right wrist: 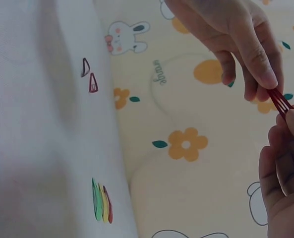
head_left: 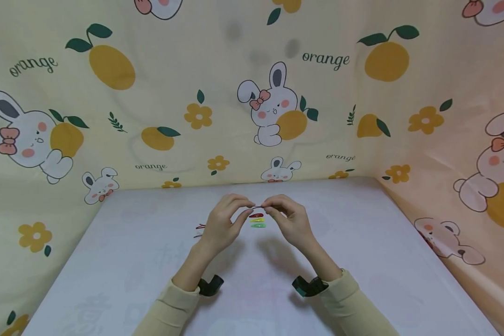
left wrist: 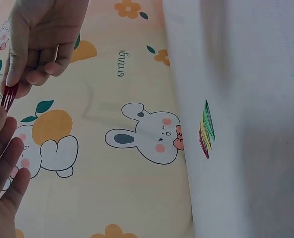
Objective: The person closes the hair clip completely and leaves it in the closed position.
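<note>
Holding a dark red clip (head_left: 257,206) in the air above the white table (head_left: 344,238), between left hand (head_left: 220,224) and right hand (head_left: 290,223). Pinched at both ends, thumb against fingertips on each side, so grasped by both hands at once. Running left to right in its long axis, from one hand to the other, nearly level in the head view and seen almost edge-on there (little more than a thin, dark line). Standing steeply in the left wrist view, slanting down to the right in the right wrist view, with pale slots along its length in both. Cannot tell the narrow end from the broad one, for the fingertips over both.

Lying just below the pinch in the head view, flat on the table: a red clip (head_left: 256,215), a yellow clip (head_left: 258,220) and a green clip (head_left: 258,225), in that order toward the person, side by side, all lengthwise left to right.

Farther left, partly behind the left hand in the head view: a second red clip (right wrist: 93,88) and a dark clip (right wrist: 88,68), near each other.

Outermost, beyond the table: a cream cloth (head_left: 218,56) with printed rabbits and oranges.
</note>
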### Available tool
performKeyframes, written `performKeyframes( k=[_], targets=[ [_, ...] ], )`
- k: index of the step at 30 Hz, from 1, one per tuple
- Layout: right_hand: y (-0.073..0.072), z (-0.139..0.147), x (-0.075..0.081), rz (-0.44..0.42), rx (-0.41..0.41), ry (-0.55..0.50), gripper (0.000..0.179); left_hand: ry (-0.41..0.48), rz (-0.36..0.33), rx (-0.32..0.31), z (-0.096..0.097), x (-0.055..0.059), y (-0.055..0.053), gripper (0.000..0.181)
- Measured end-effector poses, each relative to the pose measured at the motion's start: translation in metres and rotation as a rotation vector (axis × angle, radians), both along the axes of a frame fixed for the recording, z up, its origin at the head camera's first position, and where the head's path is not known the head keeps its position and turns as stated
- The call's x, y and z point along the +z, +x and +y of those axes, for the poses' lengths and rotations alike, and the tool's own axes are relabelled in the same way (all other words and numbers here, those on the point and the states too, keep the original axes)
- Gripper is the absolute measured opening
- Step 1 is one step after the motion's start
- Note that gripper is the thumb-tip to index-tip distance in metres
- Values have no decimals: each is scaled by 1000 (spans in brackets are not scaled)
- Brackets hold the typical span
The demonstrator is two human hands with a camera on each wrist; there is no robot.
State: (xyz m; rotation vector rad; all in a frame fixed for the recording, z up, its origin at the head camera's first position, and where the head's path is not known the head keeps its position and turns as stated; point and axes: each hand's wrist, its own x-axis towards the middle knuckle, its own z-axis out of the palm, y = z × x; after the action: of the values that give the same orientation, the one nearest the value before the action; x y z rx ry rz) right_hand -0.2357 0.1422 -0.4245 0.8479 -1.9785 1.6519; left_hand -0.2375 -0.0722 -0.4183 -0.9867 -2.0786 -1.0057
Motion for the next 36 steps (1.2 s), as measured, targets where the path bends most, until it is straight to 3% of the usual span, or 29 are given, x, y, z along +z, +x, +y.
performKeyframes(
  k=[14, 36],
  targets=[
    [2, 0, 0, 9, 30, 6, 16, 53, 71, -52, 1, -1, 0, 15],
    [4, -2, 0, -54, 23, 54, 18, 76, 46, -76, 0, -4, -2, 19]
  ],
)
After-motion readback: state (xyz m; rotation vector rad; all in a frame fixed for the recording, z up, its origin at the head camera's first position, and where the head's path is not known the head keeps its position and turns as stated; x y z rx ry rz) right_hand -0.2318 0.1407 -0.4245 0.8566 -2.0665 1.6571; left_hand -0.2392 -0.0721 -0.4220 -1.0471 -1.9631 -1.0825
